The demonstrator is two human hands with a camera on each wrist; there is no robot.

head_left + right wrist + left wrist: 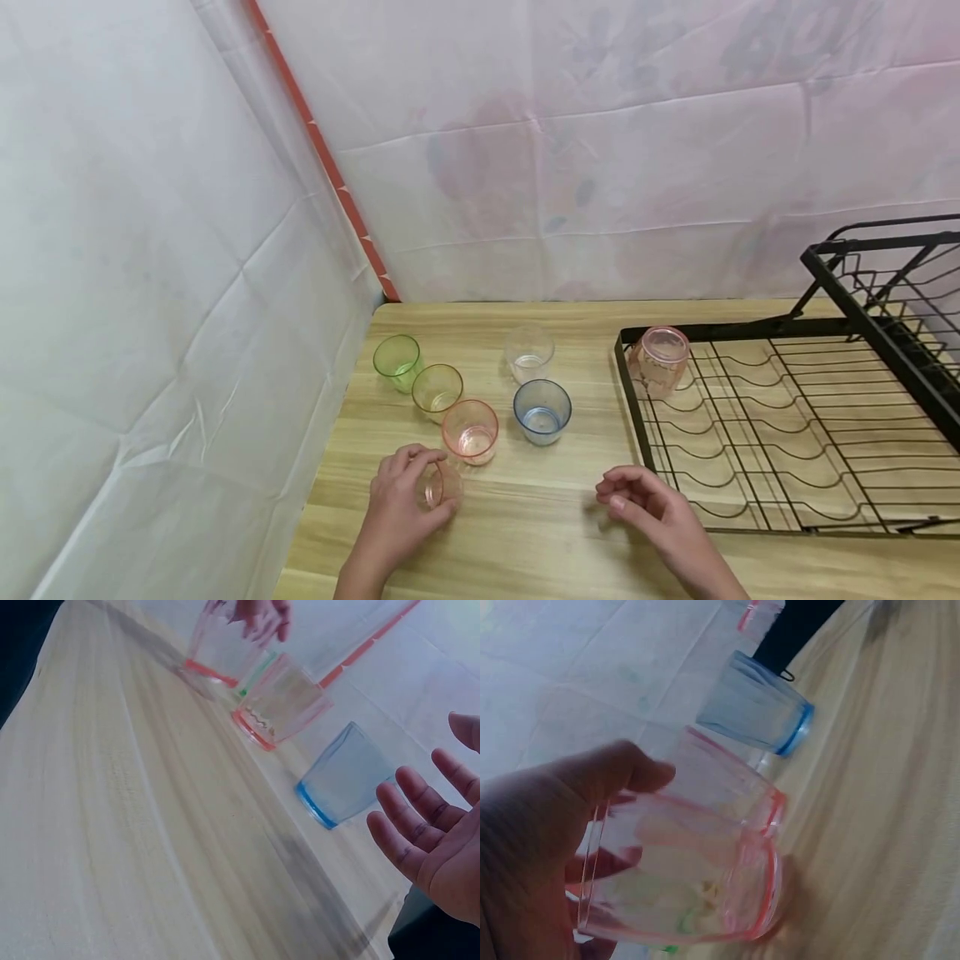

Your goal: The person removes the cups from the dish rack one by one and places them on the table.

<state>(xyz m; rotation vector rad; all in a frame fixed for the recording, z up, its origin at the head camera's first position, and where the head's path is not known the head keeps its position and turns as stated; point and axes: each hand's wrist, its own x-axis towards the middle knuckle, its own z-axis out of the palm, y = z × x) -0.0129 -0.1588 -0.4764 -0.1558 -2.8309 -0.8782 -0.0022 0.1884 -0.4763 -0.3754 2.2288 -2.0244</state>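
Left hand (397, 508) gripped a pink cup (437, 486) from above on the wooden table (540, 533), fingers curled round its rim. Right hand (660, 517) hovered off the table with fingers loosely spread, holding nothing. Only the head view showed the black drying rack (787, 433) just beyond the right hand, with another pink cup (658, 360) inverted on it. Left wrist view confirmed the thumb (622, 769) against the held cup's wall; a blue cup (757, 705) stood just beyond it.
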